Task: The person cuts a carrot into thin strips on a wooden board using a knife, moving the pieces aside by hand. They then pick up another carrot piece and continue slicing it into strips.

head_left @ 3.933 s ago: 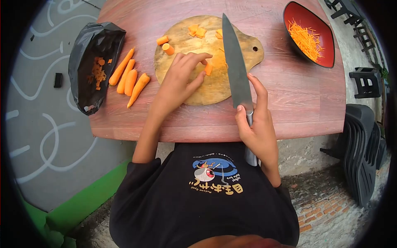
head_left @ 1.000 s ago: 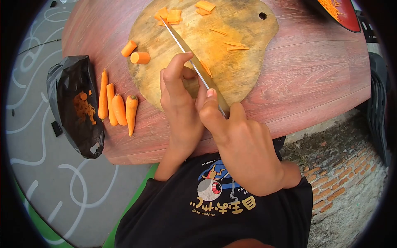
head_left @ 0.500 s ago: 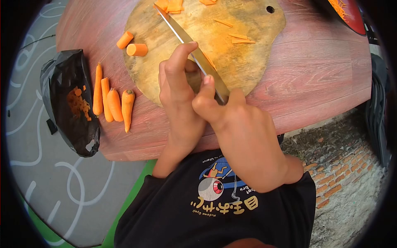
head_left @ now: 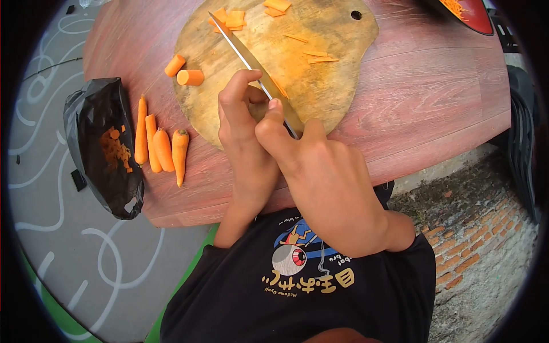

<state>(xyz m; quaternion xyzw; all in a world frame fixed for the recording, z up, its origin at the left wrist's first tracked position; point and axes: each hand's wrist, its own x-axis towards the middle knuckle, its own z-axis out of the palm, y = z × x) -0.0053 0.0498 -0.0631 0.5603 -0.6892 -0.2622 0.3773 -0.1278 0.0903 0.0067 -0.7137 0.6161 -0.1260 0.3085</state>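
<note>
My right hand (head_left: 329, 177) grips a kitchen knife (head_left: 242, 52) near its handle end, thumb against the blade. The blade points up and left across a round wooden cutting board (head_left: 229, 54). My left hand (head_left: 243, 123) is curled beside the blade, its index finger touching the edge side; whatever lies under its fingers is hidden. A thin carrot strip (head_left: 278, 87) lies along the blade's right side. More carrot strips (head_left: 322, 59) are farther right on the board. Flat carrot slices (head_left: 234, 19) sit by the knife tip, and another small stack of slices (head_left: 277, 7) lies at the top.
Two carrot chunks (head_left: 190, 77) rest at the board's left edge. Several whole carrots (head_left: 163, 150) lie beside a black plastic bag (head_left: 86, 123) holding carrot scraps (head_left: 116, 150). A red bowl (head_left: 479, 22) with shredded carrot stands at the upper right of the wooden table (head_left: 423, 97).
The view has shifted slightly, so the board and bowl appear farther left and the bag and whole carrots slightly lower right. Both hands and the knife keep nearly the same pose over the board.
</note>
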